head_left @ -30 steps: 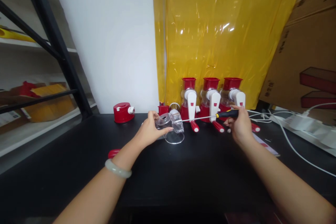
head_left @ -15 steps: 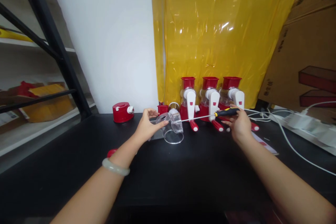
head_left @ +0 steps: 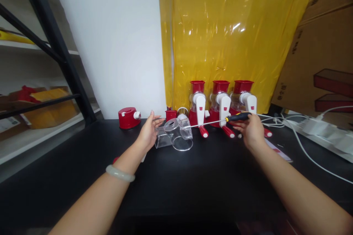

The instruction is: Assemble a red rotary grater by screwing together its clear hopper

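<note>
A clear plastic grater body [head_left: 171, 134] lies on the black table in front of me, its round opening facing down. My left hand [head_left: 149, 131] is at its left end, thumb raised and fingers stretched towards it; whether they touch it I cannot tell. My right hand [head_left: 252, 129] is closed around the black and yellow handle of a screwdriver [head_left: 209, 122]. The metal shaft points left, and its tip reaches the clear body's right end. Behind the body stand a small red hopper [head_left: 171, 114] and a metal grater drum [head_left: 182, 111].
Several red and white rotary graters [head_left: 222, 104] stand along the back. A red base [head_left: 129, 118] sits at the back left. White cables [head_left: 299, 145] and a power strip [head_left: 317, 129] are on the right. A shelf rack [head_left: 59, 51] borders the left side.
My left hand has let go of the top of the clear body and drawn back left, its thumb now raised. The right hand and screwdriver stay almost still.
</note>
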Motion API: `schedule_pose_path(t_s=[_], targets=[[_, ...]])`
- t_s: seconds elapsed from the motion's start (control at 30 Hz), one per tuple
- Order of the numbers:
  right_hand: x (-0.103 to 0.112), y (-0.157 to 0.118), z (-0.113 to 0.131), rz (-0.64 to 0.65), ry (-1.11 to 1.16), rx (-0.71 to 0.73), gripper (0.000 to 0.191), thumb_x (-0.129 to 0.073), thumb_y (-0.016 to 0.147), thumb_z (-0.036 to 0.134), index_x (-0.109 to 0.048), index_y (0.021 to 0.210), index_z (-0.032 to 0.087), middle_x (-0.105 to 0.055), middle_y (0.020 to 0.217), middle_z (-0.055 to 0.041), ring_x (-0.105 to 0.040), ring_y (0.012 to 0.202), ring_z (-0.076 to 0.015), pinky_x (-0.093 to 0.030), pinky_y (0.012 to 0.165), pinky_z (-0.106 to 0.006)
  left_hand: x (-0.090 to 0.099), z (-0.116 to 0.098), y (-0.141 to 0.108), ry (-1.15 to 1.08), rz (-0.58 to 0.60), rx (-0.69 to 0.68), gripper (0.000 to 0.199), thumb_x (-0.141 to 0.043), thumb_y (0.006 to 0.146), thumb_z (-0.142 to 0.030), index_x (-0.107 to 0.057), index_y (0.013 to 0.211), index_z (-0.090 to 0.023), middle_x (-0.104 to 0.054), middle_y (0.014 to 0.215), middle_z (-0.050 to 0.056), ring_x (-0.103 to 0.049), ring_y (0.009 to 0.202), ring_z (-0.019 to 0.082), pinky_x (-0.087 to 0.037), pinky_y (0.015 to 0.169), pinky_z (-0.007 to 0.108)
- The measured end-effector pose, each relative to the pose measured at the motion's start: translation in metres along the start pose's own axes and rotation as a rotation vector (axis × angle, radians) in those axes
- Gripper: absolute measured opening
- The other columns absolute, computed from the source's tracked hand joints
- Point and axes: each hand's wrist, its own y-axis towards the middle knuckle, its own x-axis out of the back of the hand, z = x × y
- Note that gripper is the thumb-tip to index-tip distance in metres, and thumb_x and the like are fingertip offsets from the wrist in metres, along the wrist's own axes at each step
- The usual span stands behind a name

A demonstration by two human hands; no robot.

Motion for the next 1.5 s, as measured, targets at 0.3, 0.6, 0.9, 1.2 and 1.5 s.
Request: schedule_pose_path(t_s=[0.3, 0.6, 0.9, 1.2, 1.5], targets=[[-0.002, 0.0, 0.002, -0.048, -0.026, 0.025, 0.032, -0.067, 0.08, 0.044, -0.052, 0.097, 0.023, -0.059, 0.056, 0.008, -0.056, 0.036, -0.0121, -0.042, 0.035, -0.019, -0.004, 0.002, -0.001, -0.044, -0.026, 0.016, 0.036, -0.073, 0.082, -0.051, -0.067, 0.087, -0.016, -0.071, 0.09, 0.009, -0.064, 0.096, 0.025, -0.046, 0.075, 0.031], [0.002, 0.001, -0.005, 0.002, -0.025, 0.156, 0.04, -0.059, 0.084, 0.06, -0.059, 0.091, 0.021, -0.041, 0.042, 0.0105, -0.042, 0.032, -0.0102, -0.039, 0.034, -0.022, -0.007, 0.0, -0.003, -0.018, -0.04, 0.035, 0.025, -0.066, 0.084, -0.041, -0.068, 0.08, -0.016, -0.072, 0.093, 0.009, -0.062, 0.099, 0.024, -0.044, 0.076, 0.03], [0.004, 0.002, -0.007, 0.003, -0.019, 0.056, 0.04, -0.044, 0.087, 0.059, -0.058, 0.094, 0.022, -0.063, 0.061, 0.0004, -0.061, 0.042, -0.0149, -0.041, 0.035, -0.022, -0.007, -0.005, -0.009, 0.059, -0.042, 0.139, 0.036, -0.067, 0.081, -0.055, -0.065, 0.082, -0.019, -0.071, 0.101, 0.007, -0.06, 0.101, 0.028, -0.039, 0.071, 0.033], [0.001, -0.002, -0.001, 0.01, -0.025, 0.047, 0.031, -0.049, 0.078, 0.037, -0.06, 0.101, 0.019, -0.062, 0.062, 0.0015, -0.062, 0.043, -0.015, -0.041, 0.037, -0.02, -0.008, -0.008, -0.012, 0.051, -0.06, 0.174, 0.035, -0.062, 0.086, -0.054, -0.064, 0.082, -0.019, -0.071, 0.102, 0.007, -0.061, 0.096, 0.027, -0.038, 0.072, 0.035], [-0.002, -0.001, 0.001, -0.055, -0.055, 0.054, 0.031, -0.066, 0.075, 0.039, -0.054, 0.098, 0.022, -0.056, 0.056, 0.0082, -0.051, 0.035, -0.0107, -0.038, 0.033, -0.019, -0.008, -0.007, -0.01, 0.051, -0.07, 0.18, 0.032, -0.059, 0.09, -0.051, -0.064, 0.084, -0.02, -0.071, 0.104, 0.007, -0.061, 0.098, 0.027, -0.036, 0.072, 0.035]])
